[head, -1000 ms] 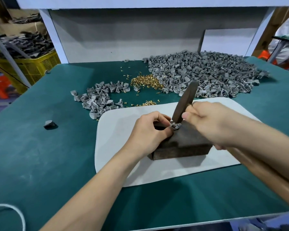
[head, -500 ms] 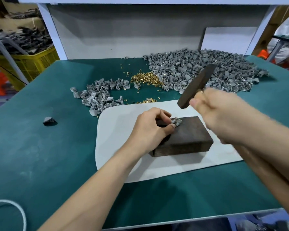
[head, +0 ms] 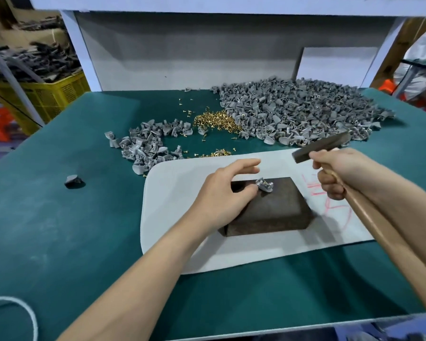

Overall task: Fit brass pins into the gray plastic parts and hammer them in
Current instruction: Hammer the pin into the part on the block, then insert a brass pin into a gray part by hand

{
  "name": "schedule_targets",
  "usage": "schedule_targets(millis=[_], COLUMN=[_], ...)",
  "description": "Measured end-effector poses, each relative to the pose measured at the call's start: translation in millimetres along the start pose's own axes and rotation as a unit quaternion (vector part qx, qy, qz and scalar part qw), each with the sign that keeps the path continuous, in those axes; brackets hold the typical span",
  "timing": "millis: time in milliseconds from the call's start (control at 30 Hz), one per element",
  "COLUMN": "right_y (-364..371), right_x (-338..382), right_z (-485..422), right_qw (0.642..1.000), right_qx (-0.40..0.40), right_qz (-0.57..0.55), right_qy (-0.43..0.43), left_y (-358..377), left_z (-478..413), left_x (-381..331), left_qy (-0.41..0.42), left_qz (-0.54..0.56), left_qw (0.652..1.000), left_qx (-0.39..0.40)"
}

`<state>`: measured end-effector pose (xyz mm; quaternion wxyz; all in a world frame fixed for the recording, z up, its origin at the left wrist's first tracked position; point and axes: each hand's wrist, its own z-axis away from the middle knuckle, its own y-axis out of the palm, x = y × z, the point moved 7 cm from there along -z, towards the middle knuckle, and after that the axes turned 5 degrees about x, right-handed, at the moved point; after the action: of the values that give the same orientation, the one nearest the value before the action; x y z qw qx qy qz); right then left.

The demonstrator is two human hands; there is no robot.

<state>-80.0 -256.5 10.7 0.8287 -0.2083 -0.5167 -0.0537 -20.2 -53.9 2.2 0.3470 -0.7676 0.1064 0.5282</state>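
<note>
1 part (head: 264, 185), gray, a brass glint in it: lies on top of the block (head: 273, 210), near the far edge.
1 left hand (head: 221, 193): fingers stretched and spread, gripping nothing; thumb tip at the part's left side, contact not clear from here.
1 right hand (head: 339, 168): fist closed round the wooden handle of the hammer (head: 320, 147), head in the air over the far right of the mat (head: 182, 193), apart from the part.
1 block, dark: on the white mat; red scrawl (head: 330, 200) to its right.
pins (head: 214, 121), brass, heaped: between the small pile (head: 148, 146) and the large pile (head: 305, 114) of gray pieces.
1 table (head: 59, 230), green: lone gray piece (head: 73, 180) at left, white cord (head: 22, 308) at the near corner.
</note>
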Motion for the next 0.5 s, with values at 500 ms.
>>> schedule_targets(millis=[500], right_y=[65], right_x=[50], right_z=[41], right_qw=[0.92], right_qx=[0.004], right_qz=[0.344], right_qy=[-0.19], left_y=[-4], left_z=[3], left_x=[-14], left_qy=[0.05], left_qz=[-0.065], left_qw=[0.996], left_qx=[-0.043])
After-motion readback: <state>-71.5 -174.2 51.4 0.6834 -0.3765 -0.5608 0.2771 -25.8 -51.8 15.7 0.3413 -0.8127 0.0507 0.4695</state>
